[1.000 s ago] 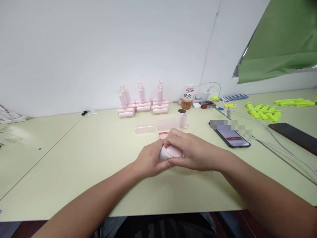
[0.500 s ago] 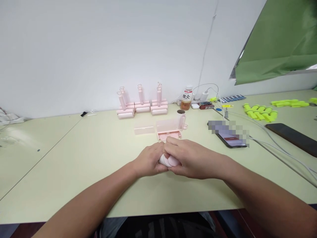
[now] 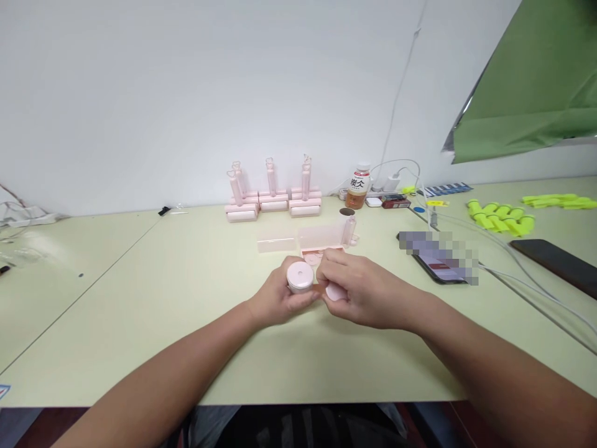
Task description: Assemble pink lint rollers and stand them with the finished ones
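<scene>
at the centre of the frame, the left hand [image 3: 276, 300] wraps the cylinder [image 3: 300, 277] and the right hand [image 3: 352, 287] pinches the disc [image 3: 334, 292] just beside it, so a steady left grip and light right pinch would likely serve best.

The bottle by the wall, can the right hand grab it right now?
Probably not straight away: the right hand is gripping a pink piece, and a pink tube is between it and the bottle. Once free, it could likely go around.
</scene>
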Demonstrator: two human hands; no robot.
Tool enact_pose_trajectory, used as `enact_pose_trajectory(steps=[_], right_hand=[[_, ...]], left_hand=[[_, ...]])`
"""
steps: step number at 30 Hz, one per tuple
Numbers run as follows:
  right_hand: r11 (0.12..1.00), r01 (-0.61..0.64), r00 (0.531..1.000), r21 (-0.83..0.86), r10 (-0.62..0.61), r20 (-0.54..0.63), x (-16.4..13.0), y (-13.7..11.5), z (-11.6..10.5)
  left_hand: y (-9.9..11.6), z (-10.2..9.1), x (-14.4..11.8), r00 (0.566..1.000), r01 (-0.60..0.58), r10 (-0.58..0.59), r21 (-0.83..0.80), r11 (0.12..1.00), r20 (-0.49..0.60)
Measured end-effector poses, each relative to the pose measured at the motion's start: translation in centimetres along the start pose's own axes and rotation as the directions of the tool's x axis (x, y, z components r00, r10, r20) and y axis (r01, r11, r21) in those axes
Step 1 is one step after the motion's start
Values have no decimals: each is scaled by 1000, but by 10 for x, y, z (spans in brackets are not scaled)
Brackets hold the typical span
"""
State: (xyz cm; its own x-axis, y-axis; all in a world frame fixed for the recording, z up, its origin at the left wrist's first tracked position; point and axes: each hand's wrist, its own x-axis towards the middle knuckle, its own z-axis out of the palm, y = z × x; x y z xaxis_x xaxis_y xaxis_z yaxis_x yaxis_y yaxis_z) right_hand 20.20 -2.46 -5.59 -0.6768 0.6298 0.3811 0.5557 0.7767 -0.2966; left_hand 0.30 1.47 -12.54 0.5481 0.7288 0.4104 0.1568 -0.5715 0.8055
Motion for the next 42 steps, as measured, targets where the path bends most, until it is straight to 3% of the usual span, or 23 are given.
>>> enact_pose_trajectory(steps=[3, 5, 10, 15, 19, 23, 27, 29, 31, 34, 36, 37, 39, 40, 42], right_hand=[[1000, -10, 996, 18, 12, -86, 3, 5, 2], [997, -28, 996, 75, 34, -80, 5, 8, 3], [976, -98, 975, 197, 54, 216, 8, 16, 2], [974, -22, 965, 227, -38, 258, 6, 14, 5], [972, 42, 941, 231, -116, 317, 6, 9, 16], [986, 83, 939, 147, -127, 319, 6, 7, 34], [995, 84, 945, 57, -98, 312, 5, 8, 50], [999, 50, 946, 20, -54, 319, 4, 10, 53], [1000, 29, 948, 6, -30, 316, 5, 12, 54], [998, 52, 976, 44, -60, 207, 5, 14, 50], [994, 19, 1000, 108, -18, -15, 5, 14, 46], [989, -3, 987, 151, 27, -157, 5, 14, 43], [971, -29, 916, 237, 121, -383, 4, 14, 39], [962, -36, 885, 271, 157, -438, 4, 14, 37], [948, -48, 880, 313, 189, -436, 4, 16, 34]], left_hand=[[-2, -4, -1, 998, -16, 12, -69, 998, -55], [-4, -6, -3, 998, 10, -14, -64, 998, -61], [-7, -14, -2, 993, 94, -101, -116, 989, -54], [-7, -23, 4, 987, 147, -160, -246, 958, -31], [-10, -26, 8, 962, 195, -236, -264, 944, -134], [-14, -28, 9, 896, 230, -313, -273, 934, -315], [-14, -33, 11, 833, 251, -363, -301, 920, -417], [-11, -37, 12, 830, 239, -365, -322, 916, -423], [-7, -41, 11, 860, 228, -340, -308, 924, -381], [-1, -46, 8, 935, 212, -244, -144, 966, -258], [4, -46, 6, 982, 138, -138, -13, 990, -130], [6, -46, 5, 995, 84, -82, 26, 996, -57], [9, -44, 3, 998, -8, 5, 50, 999, 70], [11, -44, 2, 993, -35, 29, 51, 998, 115], [12, -43, 1, 984, -55, 44, 58, 997, 175]])
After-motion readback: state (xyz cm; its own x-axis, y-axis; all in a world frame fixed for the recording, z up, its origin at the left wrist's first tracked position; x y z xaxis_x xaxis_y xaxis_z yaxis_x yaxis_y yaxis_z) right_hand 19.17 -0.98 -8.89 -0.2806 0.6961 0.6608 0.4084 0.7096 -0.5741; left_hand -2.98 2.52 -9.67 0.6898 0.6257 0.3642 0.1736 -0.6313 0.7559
